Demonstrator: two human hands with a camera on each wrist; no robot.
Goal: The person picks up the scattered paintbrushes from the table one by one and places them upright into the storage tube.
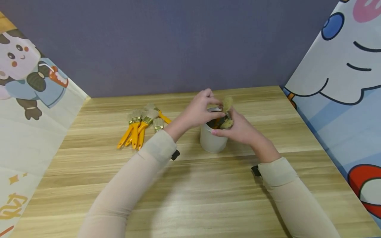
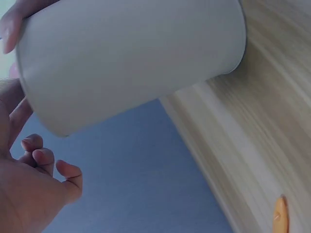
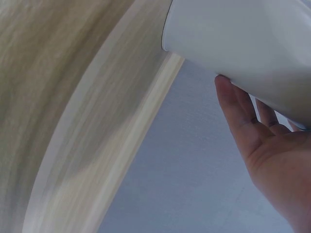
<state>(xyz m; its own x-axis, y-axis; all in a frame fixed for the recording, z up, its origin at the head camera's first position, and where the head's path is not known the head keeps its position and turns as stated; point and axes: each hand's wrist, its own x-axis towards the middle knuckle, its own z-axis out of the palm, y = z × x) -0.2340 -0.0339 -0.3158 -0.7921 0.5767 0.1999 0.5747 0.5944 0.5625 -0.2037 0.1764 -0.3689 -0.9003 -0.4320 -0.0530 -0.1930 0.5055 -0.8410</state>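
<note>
A white cylindrical pot stands on the table, with paintbrushes in it. Tan bristles rise above its rim at the right. My left hand reaches over the mouth from the left, thumb and index finger at the opening. Its other fingers are curled in the left wrist view; whether it pinches a brush, I cannot tell. With my right hand I hold the pot's right side, thumb at the front rim. In the right wrist view the fingers lie along the pot wall.
Left of the pot lies a bunch of paintbrushes with orange handles and pale bristles, partly behind my left forearm. The wood-grain table meets a purple-grey panel at the back. Cartoon-printed panels flank both sides.
</note>
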